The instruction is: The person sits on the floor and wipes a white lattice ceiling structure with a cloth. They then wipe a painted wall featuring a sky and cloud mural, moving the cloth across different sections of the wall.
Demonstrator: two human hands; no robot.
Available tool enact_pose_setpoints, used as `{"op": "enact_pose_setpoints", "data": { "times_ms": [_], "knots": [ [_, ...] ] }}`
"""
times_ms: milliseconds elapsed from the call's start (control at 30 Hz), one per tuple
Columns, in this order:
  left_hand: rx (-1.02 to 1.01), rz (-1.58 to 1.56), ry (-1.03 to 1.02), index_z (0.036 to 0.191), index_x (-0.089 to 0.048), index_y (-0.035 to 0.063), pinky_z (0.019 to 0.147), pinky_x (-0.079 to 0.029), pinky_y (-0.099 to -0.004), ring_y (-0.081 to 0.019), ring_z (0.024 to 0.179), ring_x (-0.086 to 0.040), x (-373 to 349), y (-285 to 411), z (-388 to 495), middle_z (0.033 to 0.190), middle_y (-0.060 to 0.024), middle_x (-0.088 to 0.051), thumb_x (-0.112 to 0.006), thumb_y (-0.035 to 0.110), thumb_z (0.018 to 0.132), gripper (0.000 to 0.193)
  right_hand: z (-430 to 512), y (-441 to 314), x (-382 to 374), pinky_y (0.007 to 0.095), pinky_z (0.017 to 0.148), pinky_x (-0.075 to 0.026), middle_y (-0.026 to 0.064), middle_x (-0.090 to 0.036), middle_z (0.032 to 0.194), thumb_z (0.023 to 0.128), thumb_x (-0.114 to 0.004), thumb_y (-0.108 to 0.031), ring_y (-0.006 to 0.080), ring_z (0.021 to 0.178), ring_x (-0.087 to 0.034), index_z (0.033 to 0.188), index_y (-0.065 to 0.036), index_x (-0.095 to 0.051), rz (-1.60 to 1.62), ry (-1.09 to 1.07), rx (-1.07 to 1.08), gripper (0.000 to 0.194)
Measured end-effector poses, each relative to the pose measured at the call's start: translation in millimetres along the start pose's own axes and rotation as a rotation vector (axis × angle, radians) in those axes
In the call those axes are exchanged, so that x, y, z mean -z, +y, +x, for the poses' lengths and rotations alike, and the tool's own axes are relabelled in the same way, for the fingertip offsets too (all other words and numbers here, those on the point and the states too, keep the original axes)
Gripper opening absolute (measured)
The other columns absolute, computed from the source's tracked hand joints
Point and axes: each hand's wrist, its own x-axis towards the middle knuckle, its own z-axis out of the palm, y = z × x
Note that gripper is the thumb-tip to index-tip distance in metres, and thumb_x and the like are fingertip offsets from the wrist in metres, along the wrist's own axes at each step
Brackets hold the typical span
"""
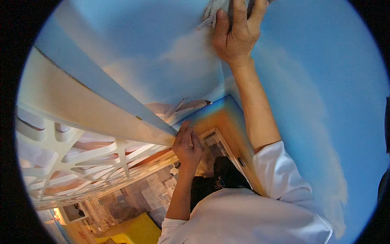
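My right hand (237,36) is raised at the top of the view, fingers spread over a crumpled grey-white cloth (213,13). The cloth lies against a wall painted as a blue sky with pale clouds (189,48), and the top frame edge cuts part of it off. Lower down, near the middle, my left hand (187,148) has its fingers bent beside the end of a long cream and blue beam (122,106). Whether it grips that beam or only rests near it is hard to see.
A white cut-out lattice panel (88,155) runs under the beam at left. Below are a wood-patterned floor (134,192) and a yellow block-like object (134,228). Where the painted walls meet in a corner, an orange-brown wooden surface (219,119) lies beneath. A painted bird (195,104) shows nearby.
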Motion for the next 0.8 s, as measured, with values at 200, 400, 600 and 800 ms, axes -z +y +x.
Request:
{"op": "enact_pose_setpoints", "data": {
  "times_ms": [200, 400, 600, 800],
  "knots": [
    [-0.284, 0.192, 0.175, 0.107, -0.061, 0.0039, 0.114, -0.032, -0.0561, -0.0497, 0.141, -0.036, -60.6, -47.5, -8.0, 0.150, -0.0289, -0.042, -0.059, 0.004, 0.090, 0.017, -87.3, -3.3, 12.7, 0.0619, 0.117, -0.020, 0.0310, -0.031, 0.156, 0.099, -0.048, -0.018, 0.0512, 0.144, -0.028, 0.149, -0.005, -0.042, -0.029, -0.140, -0.177, 0.052],
    [-0.316, 0.271, 0.187, 0.130, -0.050, 0.0099, 0.116, -0.006, -0.0677, -0.0521, 0.149, -0.013, -112.9, -107.9, -24.4, 0.158, -0.0346, -0.021, -0.063, 0.004, 0.090, 0.043, -231.1, -25.1, 9.8, 0.0700, 0.112, -0.020, 0.0345, -0.023, 0.158, 0.101, -0.044, -0.032, 0.0620, 0.141, -0.022, 0.147, -0.005, -0.045, 0.059, -0.135, -0.181, 0.054],
    [-0.364, 0.393, 0.250, 0.136, -0.049, 0.0110, 0.116, -0.002, -0.0664, -0.0540, 0.149, -0.011, -170.3, -180.7, -50.1, 0.158, -0.0358, -0.020, -0.068, 0.012, 0.089, 0.051, -381.4, -56.4, 31.3, 0.0711, 0.111, -0.021, 0.0357, -0.026, 0.156, 0.102, -0.041, -0.033, 0.0624, 0.141, -0.023, 0.145, -0.003, -0.046, 0.050, -0.194, -0.285, 0.053],
    [-0.375, 0.527, 0.248, 0.140, -0.045, 0.0127, 0.114, -0.007, -0.0701, -0.0587, 0.146, -0.012, -196.7, -226.4, -63.0, 0.158, -0.0373, -0.016, -0.065, 0.021, 0.092, 0.053, -522.3, -97.1, 50.1, 0.0711, 0.111, -0.021, 0.0367, -0.027, 0.155, 0.102, -0.039, -0.034, 0.0617, 0.141, -0.023, 0.150, -0.006, -0.040, 0.040, -0.217, -0.354, 0.055]
  ]
}}
